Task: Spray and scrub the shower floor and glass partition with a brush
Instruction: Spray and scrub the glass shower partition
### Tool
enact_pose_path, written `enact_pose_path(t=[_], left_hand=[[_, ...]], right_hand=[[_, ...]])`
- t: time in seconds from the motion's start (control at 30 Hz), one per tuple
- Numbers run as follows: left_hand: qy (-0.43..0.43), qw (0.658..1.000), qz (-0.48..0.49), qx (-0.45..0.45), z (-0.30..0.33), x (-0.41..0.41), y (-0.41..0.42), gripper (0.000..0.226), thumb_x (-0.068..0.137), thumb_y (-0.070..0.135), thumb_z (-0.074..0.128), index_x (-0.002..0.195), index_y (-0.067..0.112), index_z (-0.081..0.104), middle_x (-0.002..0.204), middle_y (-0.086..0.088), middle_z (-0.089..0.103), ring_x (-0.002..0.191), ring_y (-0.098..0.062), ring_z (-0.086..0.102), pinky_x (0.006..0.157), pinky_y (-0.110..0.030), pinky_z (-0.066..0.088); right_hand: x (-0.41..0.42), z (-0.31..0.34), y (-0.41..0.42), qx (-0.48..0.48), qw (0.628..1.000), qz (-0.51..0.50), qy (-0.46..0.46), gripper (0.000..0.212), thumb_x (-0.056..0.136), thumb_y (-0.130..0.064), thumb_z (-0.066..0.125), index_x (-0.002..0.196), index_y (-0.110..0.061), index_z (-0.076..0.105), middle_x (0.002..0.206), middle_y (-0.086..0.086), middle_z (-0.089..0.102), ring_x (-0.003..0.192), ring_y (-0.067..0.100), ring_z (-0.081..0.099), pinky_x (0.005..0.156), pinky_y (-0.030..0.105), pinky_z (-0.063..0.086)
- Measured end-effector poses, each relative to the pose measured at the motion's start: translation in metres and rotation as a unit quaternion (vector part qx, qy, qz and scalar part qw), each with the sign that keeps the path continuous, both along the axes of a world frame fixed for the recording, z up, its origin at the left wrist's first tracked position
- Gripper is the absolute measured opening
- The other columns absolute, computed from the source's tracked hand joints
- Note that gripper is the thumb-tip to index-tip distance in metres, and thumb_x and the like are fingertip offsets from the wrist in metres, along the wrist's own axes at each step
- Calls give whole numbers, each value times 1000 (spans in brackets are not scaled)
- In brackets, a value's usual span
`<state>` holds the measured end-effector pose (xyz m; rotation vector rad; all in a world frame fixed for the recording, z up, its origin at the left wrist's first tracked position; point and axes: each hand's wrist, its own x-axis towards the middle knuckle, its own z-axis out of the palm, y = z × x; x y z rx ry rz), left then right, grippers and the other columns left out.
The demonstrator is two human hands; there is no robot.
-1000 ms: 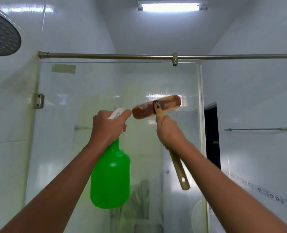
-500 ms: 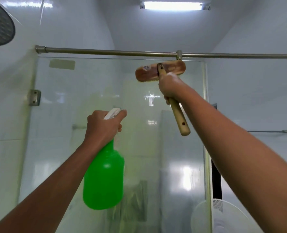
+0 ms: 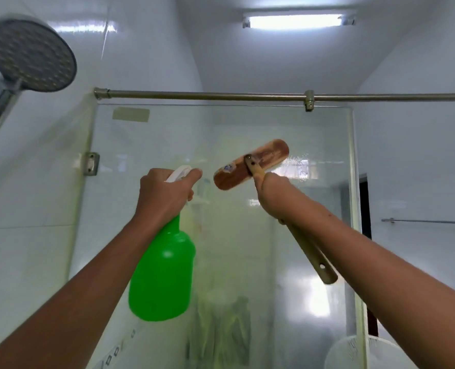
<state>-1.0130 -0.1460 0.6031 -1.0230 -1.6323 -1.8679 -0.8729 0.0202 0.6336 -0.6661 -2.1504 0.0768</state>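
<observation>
**Both hands raised at the glass**

My left hand [image 3: 165,198] wraps the neck of the green spray bottle [image 3: 162,278], forefinger laid over its white trigger head, nozzle facing the glass partition [image 3: 247,235]. The bottle hangs upright below my fist, just in front of the pane.

My right hand [image 3: 270,193] has its grip closed round the wooden handle of the brush [image 3: 251,167], close under the head. The head lies tilted, its right end higher, wooden back toward me and its bristle side turned to the glass; whether the bristles touch I cannot tell. The handle's free end slants down to the right beneath my forearm.

A metal rail [image 3: 221,96] runs above the partition, with the shower head [image 3: 32,54] at upper left.
</observation>
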Motion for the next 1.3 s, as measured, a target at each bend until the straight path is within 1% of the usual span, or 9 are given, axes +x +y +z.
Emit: enact_pose_path(t=[0.13, 0.23, 0.37, 0.6, 0.77, 0.93, 1.03, 1.2, 1.3], left_hand=[[-13, 1000, 1, 1, 5, -3, -12, 43, 86, 43, 77, 71, 3, 76, 62, -10, 75, 59, -23, 75, 73, -38, 63], [-26, 1000, 16, 1, 2, -8, -19, 48, 83, 43, 78, 77, -4, 74, 65, -17, 74, 47, -20, 67, 65, -37, 63], [-24, 999, 43, -16, -4, -16, -36, 45, 84, 46, 76, 76, 2, 77, 64, -7, 76, 58, -17, 74, 67, -29, 57], [-36, 997, 67, -9, -13, -26, -56, 51, 84, 46, 77, 77, -5, 73, 62, -15, 73, 47, -20, 68, 69, -43, 65], [-26, 997, 72, 3, -11, -22, -72, 51, 81, 52, 77, 73, 1, 74, 58, -10, 73, 53, -24, 73, 75, -48, 66], [-40, 996, 75, -23, -17, -26, -94, 48, 84, 50, 77, 78, 2, 77, 61, -6, 75, 63, -24, 77, 82, -47, 65], [-37, 994, 93, -39, -27, -29, -104, 45, 85, 48, 76, 73, 5, 77, 62, -5, 76, 65, -23, 77, 82, -43, 63], [-39, 991, 118, -41, -38, -37, -114, 41, 85, 47, 76, 70, 9, 76, 63, -3, 76, 65, -19, 76, 80, -38, 62], [-42, 991, 116, -48, -42, -39, -110, 42, 86, 48, 76, 70, 9, 77, 63, -3, 76, 65, -18, 76, 79, -37, 60]], right_hand=[[3, 77, -7, 18, 999, -17, 41, 28, 105, -27, 33, 114, -5, 47, 98, 15, 51, 64, 25, 59, 49, 39, 58], [-2, 100, -20, -9, 999, -20, 49, 27, 100, -9, 45, 124, 3, 46, 80, 12, 40, 60, 16, 48, 41, 26, 39], [-14, 107, -25, 55, 998, -42, 9, 35, 100, -9, 37, 131, 2, 47, 87, 13, 47, 56, 15, 41, 46, 25, 32], [-42, 81, -35, 36, 999, -7, 40, 24, 102, -16, 36, 119, -6, 48, 90, 9, 51, 68, 24, 59, 41, 32, 48], [-88, -20, -75, 131, 985, 86, -69, 39, 107, -33, 26, 138, -17, 42, 107, 15, 57, 90, 31, 62, 80, 46, 55], [-129, -51, -74, 212, 957, 72, -183, 38, 105, -32, 28, 134, -14, 44, 98, 9, 58, 72, 23, 57, 66, 36, 48], [-125, 17, -70, 242, 960, 61, -128, 57, 101, -11, 30, 155, -21, 15, 108, 17, 57, 84, 31, 60, 65, 36, 46], [-101, 86, -74, 84, 996, 32, 3, 41, 105, -26, 28, 143, -16, 34, 113, 19, 52, 82, 30, 63, 67, 45, 61], [-130, 43, -80, 202, 977, 33, -56, 44, 103, -17, 29, 148, -15, 31, 108, 15, 57, 80, 27, 59, 60, 36, 52]])
